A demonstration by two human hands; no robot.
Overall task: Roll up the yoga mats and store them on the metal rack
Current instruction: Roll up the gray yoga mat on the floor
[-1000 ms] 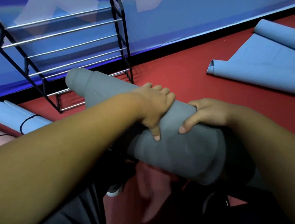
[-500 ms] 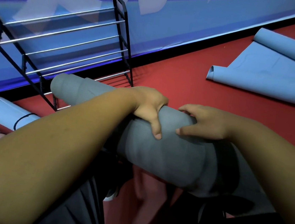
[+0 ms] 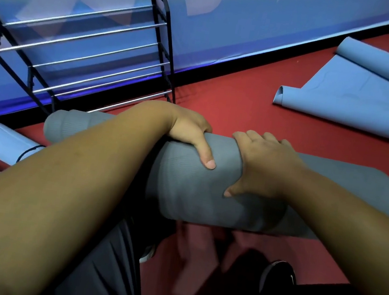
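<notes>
The grey mat [image 3: 182, 195] is clamped mid-roll by the left grip [image 3: 190, 134] and right grip [image 3: 262, 165]. It is judged soft and springy.

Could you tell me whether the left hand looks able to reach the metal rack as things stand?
Probably yes: the metal rack stands just beyond the rolled grey mat, with nothing between. But the left hand and right hand both grip that mat, so it would have to come along.
</notes>
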